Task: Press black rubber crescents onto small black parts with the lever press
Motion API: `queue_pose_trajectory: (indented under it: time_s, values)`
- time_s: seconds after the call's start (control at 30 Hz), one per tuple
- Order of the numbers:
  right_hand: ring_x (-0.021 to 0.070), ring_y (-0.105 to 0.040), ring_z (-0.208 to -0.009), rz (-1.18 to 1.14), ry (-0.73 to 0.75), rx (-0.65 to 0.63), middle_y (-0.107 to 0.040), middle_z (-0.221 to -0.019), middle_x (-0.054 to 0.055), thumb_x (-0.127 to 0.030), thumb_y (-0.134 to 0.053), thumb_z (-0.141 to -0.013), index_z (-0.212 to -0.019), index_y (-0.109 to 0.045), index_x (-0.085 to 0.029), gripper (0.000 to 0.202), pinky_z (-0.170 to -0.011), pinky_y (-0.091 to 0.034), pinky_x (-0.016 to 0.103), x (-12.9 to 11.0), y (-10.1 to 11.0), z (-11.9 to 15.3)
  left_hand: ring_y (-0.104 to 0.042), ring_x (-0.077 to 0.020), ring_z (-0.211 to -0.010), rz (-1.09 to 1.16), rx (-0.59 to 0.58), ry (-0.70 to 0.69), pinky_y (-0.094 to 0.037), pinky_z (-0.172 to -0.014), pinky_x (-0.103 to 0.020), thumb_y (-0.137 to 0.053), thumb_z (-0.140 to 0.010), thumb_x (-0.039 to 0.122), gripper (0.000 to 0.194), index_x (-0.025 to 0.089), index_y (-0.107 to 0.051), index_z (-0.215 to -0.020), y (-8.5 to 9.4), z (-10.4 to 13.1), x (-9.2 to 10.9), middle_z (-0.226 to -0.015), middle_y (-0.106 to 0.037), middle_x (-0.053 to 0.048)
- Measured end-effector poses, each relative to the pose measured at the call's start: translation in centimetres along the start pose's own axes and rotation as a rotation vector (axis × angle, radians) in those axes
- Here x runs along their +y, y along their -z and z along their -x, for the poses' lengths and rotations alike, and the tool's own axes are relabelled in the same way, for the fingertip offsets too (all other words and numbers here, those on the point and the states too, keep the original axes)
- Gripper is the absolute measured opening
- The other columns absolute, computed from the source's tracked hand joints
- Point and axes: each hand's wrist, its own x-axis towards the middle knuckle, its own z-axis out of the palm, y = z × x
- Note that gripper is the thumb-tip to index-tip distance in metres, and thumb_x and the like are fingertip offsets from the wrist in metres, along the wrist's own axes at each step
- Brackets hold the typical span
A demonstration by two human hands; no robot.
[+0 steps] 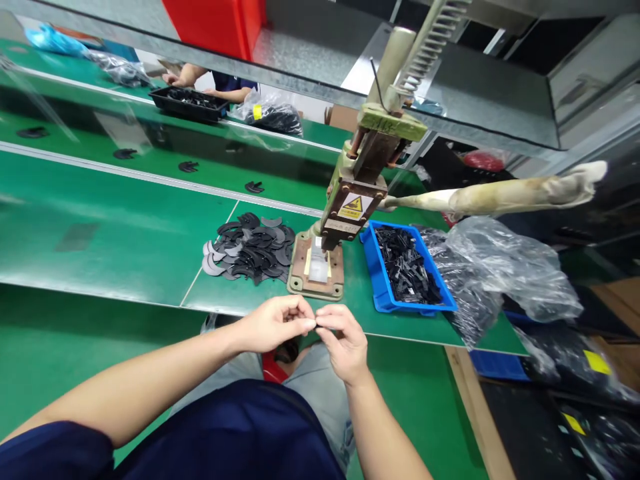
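Note:
My left hand (280,323) and my right hand (344,339) meet fingertip to fingertip in front of the table's near edge. Both are pinched around a tiny dark piece, mostly hidden by the fingers. Just beyond them stands a hand press (350,200) with a wrapped lever, its base plate (317,283) holding a clear block. Left of the press lies a pile of black and grey crescent-shaped parts (257,250). To its right, a blue tray (383,293) holds many small black parts.
Crumpled plastic bags (510,267) lie right of the blue tray. Several dark parts are spaced along the green belt (155,167) behind the table. Across it, a person's hands (187,77) are at a black tray (217,115). A metal shelf (310,77) with a red bin (220,27) hangs above.

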Motion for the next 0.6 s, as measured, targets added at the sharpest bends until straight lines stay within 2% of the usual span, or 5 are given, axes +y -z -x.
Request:
queue_pose_trajectory:
  time_s: [0.17, 0.3, 0.4, 0.53, 0.6]
  values:
    - [0.0200, -0.067, -0.117, 0.149, -0.016, -0.178, -0.071, -0.121, 0.007, -0.022, -0.071, -0.091, -0.118, -0.074, -0.031, 0.028, -0.103, -0.057, 0.040, -0.4, 2.0, -2.1, -0.064, -0.0121, -0.071, 0.316, -0.138, 0.175, -0.052, -0.072, -0.028, -0.089, -0.079, 0.038, 0.042, 0.016, -0.066, -0.107, 2.0, -1.7, -1.5, -0.082, -0.068, 0.000]
    - [0.0185, -0.066, -0.109, 0.228, 0.053, 0.189, -0.069, -0.113, 0.007, -0.027, -0.070, -0.092, -0.115, -0.071, -0.026, 0.023, -0.104, -0.055, 0.040, -1.3, 6.5, -6.9, -0.069, -0.0157, -0.080, 0.153, 0.123, 0.013, -0.055, -0.081, -0.032, -0.085, -0.082, 0.044, 0.041, 0.015, -0.070, -0.108, 4.6, -5.4, -2.7, -0.088, -0.073, -0.004]
    - [0.0156, -0.067, -0.103, 0.187, 0.237, 0.417, -0.066, -0.115, 0.007, -0.036, -0.076, -0.088, -0.124, -0.063, -0.023, 0.040, -0.099, -0.056, 0.035, -3.9, 10.3, -12.3, -0.069, -0.0165, -0.081, 0.000, 0.352, -0.169, -0.055, -0.082, -0.032, -0.082, -0.083, 0.042, 0.033, 0.016, -0.067, -0.096, 6.4, -9.2, -3.6, -0.091, -0.074, -0.006]
    - [0.0199, -0.067, -0.124, 0.108, 0.427, 0.299, -0.056, -0.146, 0.017, -0.057, -0.076, -0.083, -0.144, -0.046, -0.021, 0.077, -0.099, -0.058, 0.033, -8.9, 12.7, -18.9, -0.069, -0.0174, -0.080, -0.282, 0.434, -0.254, -0.056, -0.082, -0.033, -0.072, -0.090, 0.037, 0.021, 0.018, -0.068, -0.098, 7.8, -12.8, -4.6, -0.093, -0.075, -0.005]
    - [0.0156, -0.072, -0.114, 0.177, 0.414, 0.173, -0.056, -0.148, 0.016, -0.063, -0.067, -0.084, -0.148, -0.041, -0.018, 0.082, -0.092, -0.057, 0.028, -10.9, 12.7, -21.1, -0.071, -0.0199, -0.087, -0.510, 0.381, -0.283, -0.056, -0.087, -0.035, -0.065, -0.094, 0.032, 0.016, 0.020, -0.072, -0.101, 8.2, -13.5, -4.7, -0.098, -0.076, -0.006]
